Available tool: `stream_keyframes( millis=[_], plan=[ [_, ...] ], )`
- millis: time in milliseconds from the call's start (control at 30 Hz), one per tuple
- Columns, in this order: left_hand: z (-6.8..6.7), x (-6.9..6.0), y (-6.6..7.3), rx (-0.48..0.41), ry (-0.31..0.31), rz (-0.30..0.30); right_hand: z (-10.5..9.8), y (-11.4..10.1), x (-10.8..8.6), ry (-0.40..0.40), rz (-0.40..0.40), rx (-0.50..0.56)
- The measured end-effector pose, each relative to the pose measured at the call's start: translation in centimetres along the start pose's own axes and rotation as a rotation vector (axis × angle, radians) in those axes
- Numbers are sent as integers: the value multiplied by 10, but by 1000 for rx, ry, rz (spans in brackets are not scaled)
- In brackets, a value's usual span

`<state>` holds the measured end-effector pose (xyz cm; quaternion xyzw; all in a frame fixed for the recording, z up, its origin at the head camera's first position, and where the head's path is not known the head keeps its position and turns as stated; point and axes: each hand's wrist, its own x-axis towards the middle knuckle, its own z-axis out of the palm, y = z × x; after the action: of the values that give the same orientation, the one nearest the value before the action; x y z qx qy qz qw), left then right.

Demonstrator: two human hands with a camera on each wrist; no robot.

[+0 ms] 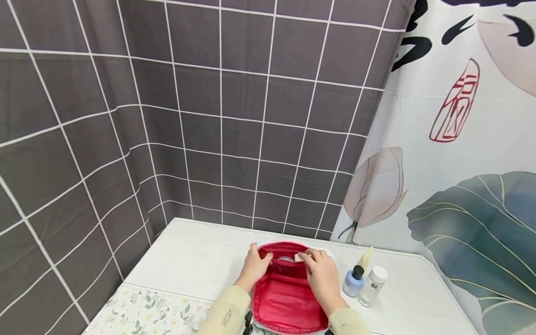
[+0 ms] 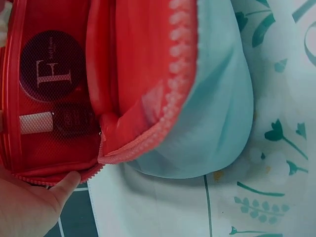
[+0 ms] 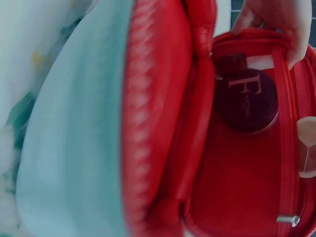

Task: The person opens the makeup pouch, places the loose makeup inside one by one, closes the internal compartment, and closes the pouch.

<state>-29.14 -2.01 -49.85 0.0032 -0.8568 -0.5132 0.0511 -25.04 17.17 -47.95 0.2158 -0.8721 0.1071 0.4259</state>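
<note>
Currently | my left hand [image 1: 254, 267] pinches the red-lined bag [image 1: 284, 304] | my right hand [image 1: 324, 275] pinches a small pale item [image 1: 298, 257]

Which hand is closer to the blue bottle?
Right. The right hand is at the side of the bag nearest the blue bottle; the left hand grips the opposite side, farther away.

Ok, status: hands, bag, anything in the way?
Left hand gripping open cosmetic bag. Right hand pinching small pale item by mesh pocket. Pocket holds round "F" case, white-capped bottle; nothing visibly blocking.
</note>
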Motion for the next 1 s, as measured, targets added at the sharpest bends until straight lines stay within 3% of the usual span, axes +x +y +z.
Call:
stream_keyframes(
  millis=[167, 533, 767, 1000],
  plan=[
    [1, 0, 1, -19, 14, 12, -2, 7, -7, -46, -20, -45],
    [4, 3, -1, -27, 15, -6, -7, 8, -14, -201, -110, -249],
    [3, 3, -1, -13, 7, -2, -5, 4, -22, -312, -80, -308],
    [2, 4, -2, 2, 7, 17, -2, 0, -19, -329, -29, -333]
  ],
)
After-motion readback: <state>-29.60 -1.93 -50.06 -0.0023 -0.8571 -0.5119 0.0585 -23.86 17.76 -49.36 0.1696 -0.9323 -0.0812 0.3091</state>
